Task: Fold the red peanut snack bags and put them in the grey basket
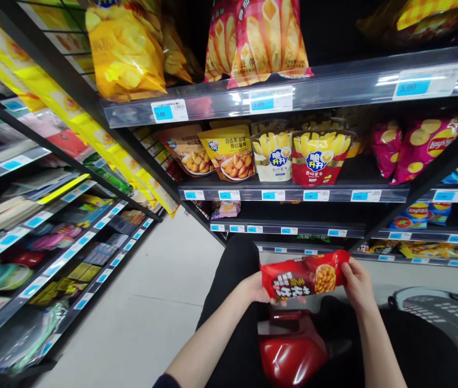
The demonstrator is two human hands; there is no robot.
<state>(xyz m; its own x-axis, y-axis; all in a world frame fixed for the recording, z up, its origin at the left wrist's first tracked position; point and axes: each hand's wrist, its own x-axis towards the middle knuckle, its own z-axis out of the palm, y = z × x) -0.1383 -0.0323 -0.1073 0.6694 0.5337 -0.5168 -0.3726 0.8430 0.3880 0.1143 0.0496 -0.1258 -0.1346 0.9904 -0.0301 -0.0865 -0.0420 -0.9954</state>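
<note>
1. Two bare hands hold one red crinkly plastic snack bag (305, 276) level, low before the black metal shelves (293, 192).
2. Left hand (258, 288) grips its left end, fingers hidden behind it.
3. Right hand (357, 284) pinches its right end, fingers curled.
4. Glossy red bag (291, 353) lies below; grey plastic basket (447, 318) sits right.

snack shelves (293, 192), grey basket (439, 312), floor (151, 302)
</note>
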